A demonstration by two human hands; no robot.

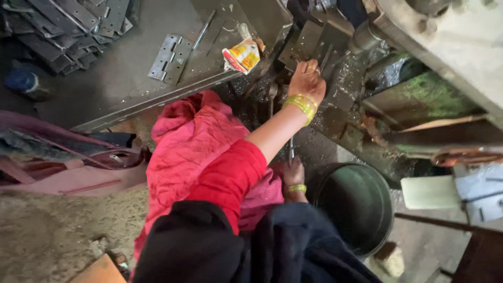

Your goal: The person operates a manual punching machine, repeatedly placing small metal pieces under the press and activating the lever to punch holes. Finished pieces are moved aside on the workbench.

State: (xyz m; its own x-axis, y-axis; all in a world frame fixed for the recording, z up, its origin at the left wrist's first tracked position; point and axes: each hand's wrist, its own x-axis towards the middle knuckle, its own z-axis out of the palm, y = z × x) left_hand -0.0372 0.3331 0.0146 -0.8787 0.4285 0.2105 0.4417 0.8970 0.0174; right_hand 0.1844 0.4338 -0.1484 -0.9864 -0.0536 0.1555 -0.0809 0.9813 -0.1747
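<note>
1. Far left: stack of metal plates (pixel 68 26), dark, cut off by the top and left edges; count can't be told.
2. Blue round object (pixel 23 82) near left edge, blurred, kind unclear.
3. One grey hinge (pixel 168 57) lies flat on the metal work surface (pixel 120 78), well apart from both hands.
4. Crumpled yellow-red wrapper (pixel 242 56) on the surface's right end, just left of the far hand.
5. Pink cloth (pixel 194 152) covers the lap; dark garment (pixel 246 246) at the near edge hides the torso and the upper arms.
6. Left hand (pixel 307 79), red sleeve, yellow bangles at wrist, reaches far into the greasy press machine (pixel 367 89). Fingers curled together on a small dark metal piece (pixel 314 52) at the die; the piece is mostly hidden under the fingers, shape hard to make out. Exact grip unclear, looks pinched shut on it.
7. Right hand (pixel 293 174) low, near the lap, mostly hidden behind the left forearm. Closed around a thin metal rod (pixel 291 149) that sticks up from the fist; rod's lower end hidden.
8. Dark round bucket (pixel 356 207) just right of the right hand, inside too dark to read.
9. Far right: pale block (pixel 429 192) and machine parts, cut off by the frame edge.
</note>
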